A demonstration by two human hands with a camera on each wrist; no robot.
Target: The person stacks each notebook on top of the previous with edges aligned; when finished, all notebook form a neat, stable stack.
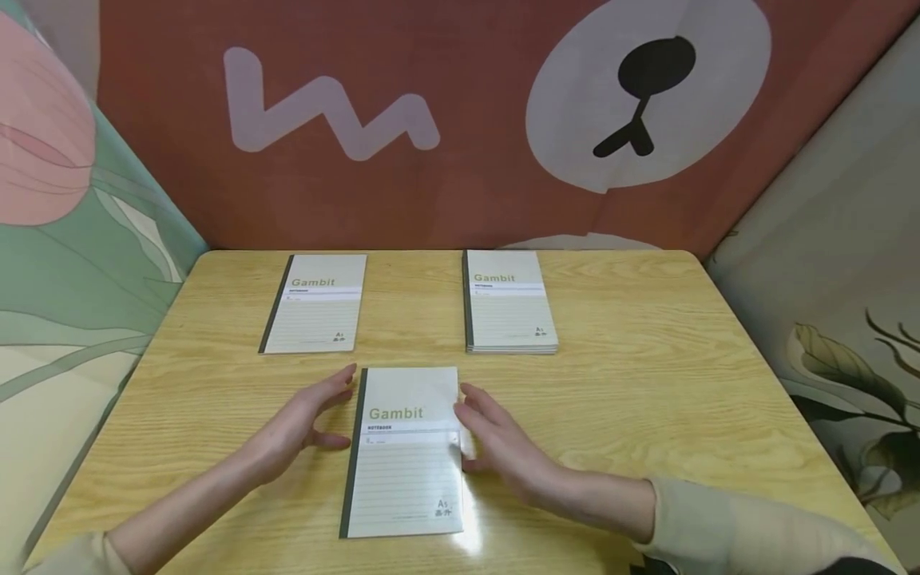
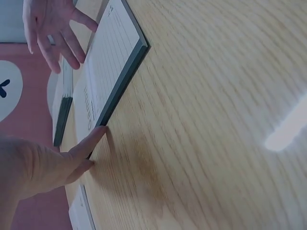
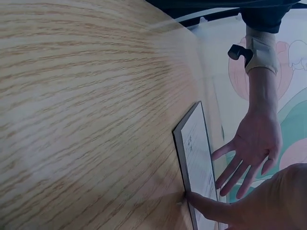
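A Gambit notebook [image 1: 410,479] with a pale lined cover and dark spine lies flat on the table before me, its dark edge showing some thickness in the left wrist view. My left hand [image 1: 298,423] is beside the spine, fingers spread and extended, with a fingertip close by the spine's edge in the left wrist view. On the opposite side, my right hand [image 1: 513,451] has its fingertips right at the cover's right edge. In the right wrist view the thumb [image 3: 208,205] is at that edge, and the left hand's palm [image 3: 261,134] faces across the notebook.
Farther back on the wooden table [image 1: 647,383] lie a matching notebook [image 1: 316,319] at the left and a stack of matching notebooks [image 1: 510,319] right of centre. A red printed wall covering [image 1: 359,204] rises behind the table's far edge.
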